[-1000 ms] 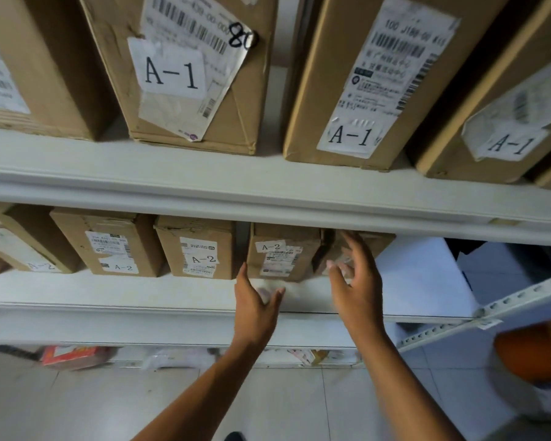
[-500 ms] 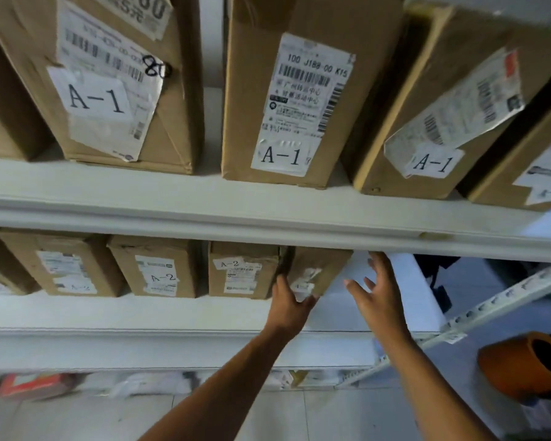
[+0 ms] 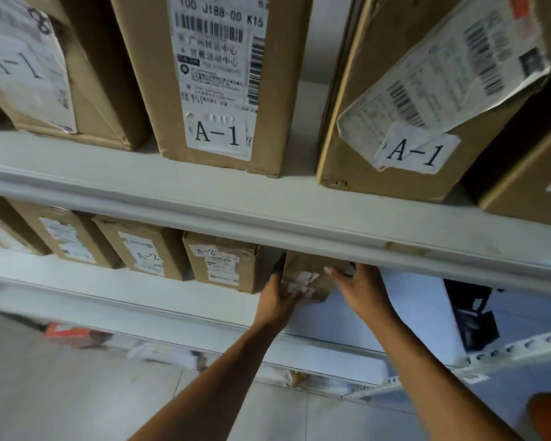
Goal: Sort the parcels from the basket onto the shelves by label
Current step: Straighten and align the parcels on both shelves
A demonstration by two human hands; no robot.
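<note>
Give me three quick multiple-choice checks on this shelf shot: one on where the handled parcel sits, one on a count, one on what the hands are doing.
1. Where is the parcel being handled?
A. On the upper shelf among the A-1 boxes
B. On the lower shelf, at the right end of the A-2 row
C. On the floor

2. How many A-1 labels can be read on the upper shelf?
A. One
B. Three
C. Five

3. What are the hands doing?
A. Both are on the parcel
B. Only the right hand touches it
C. Both hang free

Answers: 1 B, it sits right of the box marked A-2. 2 B, three A-1 tags show. 3 A, the left hand and right hand flank and touch it.
</note>
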